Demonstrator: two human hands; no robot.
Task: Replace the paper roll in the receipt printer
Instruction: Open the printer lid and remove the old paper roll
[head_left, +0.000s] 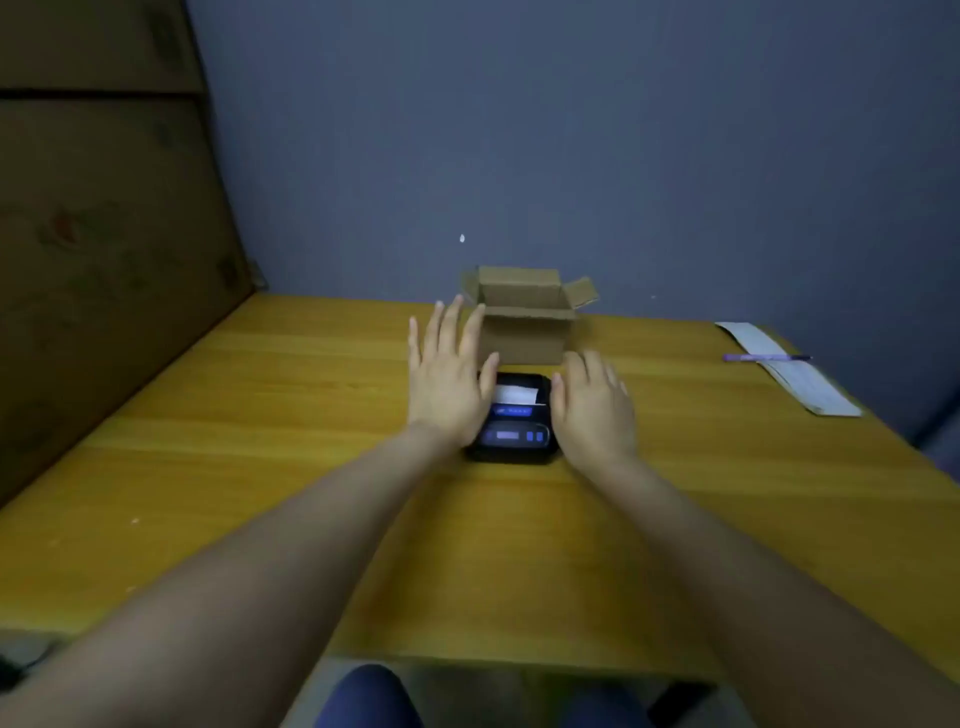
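Head view
Room: blue-grey wall (571, 130) behind; brown wooden panel (93, 234) leaning along the left.
Surface: one yellow wooden bench (260, 467), grain running left to right.
Receipt printer (514, 421): one, black, flat on the bench near the middle, just in front of the box; lit bluish strips on its near face.
Paper (514, 394): one white strip showing at the printer's far top edge; whether a roll sits inside cannot be told.
Cardboard box (524, 332): one, brown, flaps open upward, standing close behind the printer.
Long receipt slip (800, 374): one, white, lying at the far right of the bench, well apart from the printer.
Pen (763, 357): one, purple, lying across the slip.
Left hand (447, 379): flat, fingers (447, 322) spread and extended, over the printer's left side; holding nothing; contact with the casing unclear.
Right hand (595, 405): palm down, fingers loosely extended, beside the printer's right edge; holding nothing.
Forearms: two, bare, reaching in from the bottom corners.
Knees (374, 696): dark blue fabric at the bottom edge, below the bench.
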